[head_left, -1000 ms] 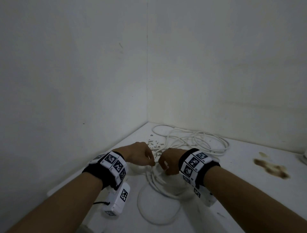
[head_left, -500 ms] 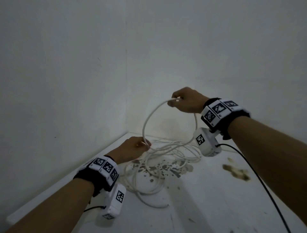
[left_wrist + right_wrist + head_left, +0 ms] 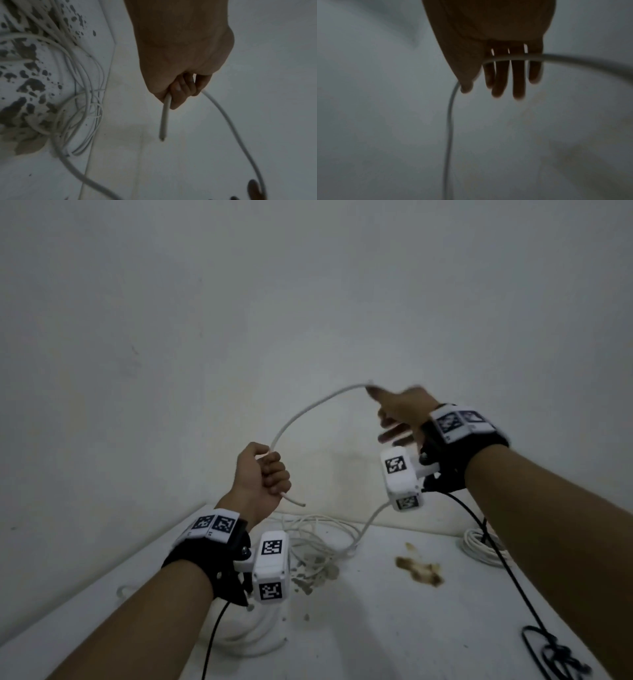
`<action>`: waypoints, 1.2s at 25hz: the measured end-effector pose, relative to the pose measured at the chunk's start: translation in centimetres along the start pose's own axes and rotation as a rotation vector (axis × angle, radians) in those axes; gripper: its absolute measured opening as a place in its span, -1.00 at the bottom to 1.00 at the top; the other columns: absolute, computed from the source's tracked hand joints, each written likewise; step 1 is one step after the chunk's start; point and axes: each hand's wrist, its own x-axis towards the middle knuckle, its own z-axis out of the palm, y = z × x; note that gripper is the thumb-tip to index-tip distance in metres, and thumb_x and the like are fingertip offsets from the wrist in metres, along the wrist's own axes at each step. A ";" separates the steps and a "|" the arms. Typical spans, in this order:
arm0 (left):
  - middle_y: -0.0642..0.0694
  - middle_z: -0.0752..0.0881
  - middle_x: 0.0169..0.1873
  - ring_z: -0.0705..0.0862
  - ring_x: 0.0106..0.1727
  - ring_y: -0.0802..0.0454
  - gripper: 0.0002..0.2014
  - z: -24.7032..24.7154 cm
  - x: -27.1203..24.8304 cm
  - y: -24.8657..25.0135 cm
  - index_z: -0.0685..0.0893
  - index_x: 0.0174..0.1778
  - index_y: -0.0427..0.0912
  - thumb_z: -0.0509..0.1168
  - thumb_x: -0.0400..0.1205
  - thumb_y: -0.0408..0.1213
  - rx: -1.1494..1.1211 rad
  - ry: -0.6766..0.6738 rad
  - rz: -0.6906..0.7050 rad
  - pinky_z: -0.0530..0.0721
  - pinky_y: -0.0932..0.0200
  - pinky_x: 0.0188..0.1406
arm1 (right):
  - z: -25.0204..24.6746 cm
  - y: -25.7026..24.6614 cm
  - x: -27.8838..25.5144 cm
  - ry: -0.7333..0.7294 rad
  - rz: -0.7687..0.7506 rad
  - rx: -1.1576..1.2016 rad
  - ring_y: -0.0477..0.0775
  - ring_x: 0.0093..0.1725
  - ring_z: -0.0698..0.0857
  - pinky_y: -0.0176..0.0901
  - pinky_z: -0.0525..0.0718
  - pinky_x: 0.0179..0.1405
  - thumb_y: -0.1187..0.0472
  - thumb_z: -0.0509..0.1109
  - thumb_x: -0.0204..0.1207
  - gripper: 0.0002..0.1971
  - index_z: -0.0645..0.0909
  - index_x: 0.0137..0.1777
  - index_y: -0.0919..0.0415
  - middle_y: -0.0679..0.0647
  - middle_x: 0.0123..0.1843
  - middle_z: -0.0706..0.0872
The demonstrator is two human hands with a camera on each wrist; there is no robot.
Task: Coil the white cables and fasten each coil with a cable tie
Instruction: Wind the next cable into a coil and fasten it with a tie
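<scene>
The right hand (image 3: 489,40) reaches forward with its fingers (image 3: 518,81) straight and slightly spread. A white cable (image 3: 573,58) crosses them from the right, bends at the thumb and hangs down on the left.

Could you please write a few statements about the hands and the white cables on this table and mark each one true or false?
1. The left hand grips the white cable in a fist, with a short free end sticking out below the fingers. True.
2. The right hand is closed in a tight fist around the cable. False: its fingers are stretched out, and the cable runs across them.
3. The cable arcs through the air between the two hands. True.
4. No cable lies on the table. False: a loose tangle of white cable lies near the corner.
5. A bundle of white cable lies at the table's far right side. True.
</scene>
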 end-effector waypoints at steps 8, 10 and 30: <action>0.12 0.25 -0.67 0.13 -0.75 0.18 -0.71 1.0 1.4 -1.8 0.57 -0.32 -0.15 0.11 0.69 -0.17 -0.060 -0.015 -0.015 0.09 0.30 -0.76 | -3.7 2.6 0.6 0.315 -0.085 0.168 0.19 -0.18 0.68 -0.11 0.61 -0.24 0.22 0.64 0.34 -0.79 0.63 -0.19 0.18 0.09 -0.23 0.69; 0.12 0.25 -0.62 0.14 -0.72 0.17 -0.69 1.6 1.5 -2.2 0.57 -0.36 -0.14 0.16 0.67 -0.12 -0.078 -0.052 -0.032 0.08 0.29 -0.73 | -3.9 1.8 0.3 0.466 -0.164 0.129 0.19 -0.15 0.73 -0.09 0.70 -0.18 0.00 0.62 0.39 -0.69 0.61 -0.09 0.17 0.11 -0.12 0.73; 0.09 0.43 -0.57 0.28 -0.67 0.16 -0.88 0.5 3.9 -3.5 0.56 -0.20 -0.15 0.12 0.48 -0.38 -0.267 -0.042 0.095 0.33 0.32 -0.66 | -5.4 3.3 -0.3 0.289 -0.161 0.300 0.07 -0.56 0.57 -0.22 0.49 -0.59 0.26 0.44 0.48 -0.93 0.59 -0.14 0.16 0.10 -0.40 0.63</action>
